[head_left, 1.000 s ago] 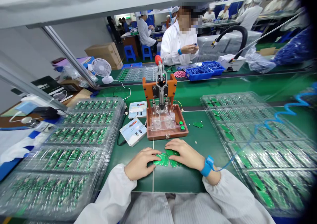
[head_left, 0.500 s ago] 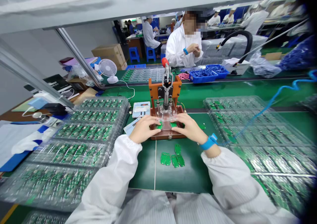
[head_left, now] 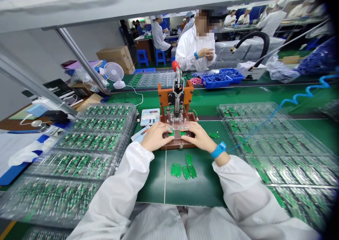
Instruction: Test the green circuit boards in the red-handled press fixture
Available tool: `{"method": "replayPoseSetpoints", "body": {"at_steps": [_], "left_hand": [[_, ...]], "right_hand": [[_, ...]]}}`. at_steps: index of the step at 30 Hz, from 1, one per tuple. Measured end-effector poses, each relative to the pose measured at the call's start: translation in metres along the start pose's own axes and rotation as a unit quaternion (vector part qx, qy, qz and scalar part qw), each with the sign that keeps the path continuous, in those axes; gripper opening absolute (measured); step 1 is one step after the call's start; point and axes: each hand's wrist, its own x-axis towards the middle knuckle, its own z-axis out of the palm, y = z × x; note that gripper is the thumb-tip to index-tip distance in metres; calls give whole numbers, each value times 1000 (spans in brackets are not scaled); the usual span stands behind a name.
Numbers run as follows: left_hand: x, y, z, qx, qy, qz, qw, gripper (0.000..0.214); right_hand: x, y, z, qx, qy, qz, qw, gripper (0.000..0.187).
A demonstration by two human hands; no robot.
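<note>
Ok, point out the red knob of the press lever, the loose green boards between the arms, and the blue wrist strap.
red knob [head_left: 174, 65], head view, its rounded top.
loose green boards [head_left: 184, 170], head view, middle of the cluster.
blue wrist strap [head_left: 218, 150], head view, band on the right wrist.

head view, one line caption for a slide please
Both hands, left hand and right hand, set small green boards into a brown press fixture.

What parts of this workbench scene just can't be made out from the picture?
Head view, the only one:
- The fingertips of the left hand and right hand: curled onto the test jig, which hides whether they grip the small green boards there.
- The two small meters: readouts too small.
- Boards in the right trays: blurred by clear plastic and lens edge.
- The person opposite: face blurred.
</note>
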Motion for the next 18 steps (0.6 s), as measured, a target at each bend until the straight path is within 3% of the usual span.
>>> {"method": "replayPoseSetpoints", "body": {"at_steps": [7,11,14,18], "left_hand": [[-16,5,13,22,54,11,998,16],[-38,14,26,37,137,8,990,30],[-57,29,39,30,183,46,982,30],[-76,44,61,39,115,138,983,37]], "right_hand": [[-11,-12,3,16,24,32,999,29],[-6,-17,-12,37,110,53,992,28],[20,-18,-38,54,212,77,973,29],[87,-26,-79,78,259,49,962,32]]}}
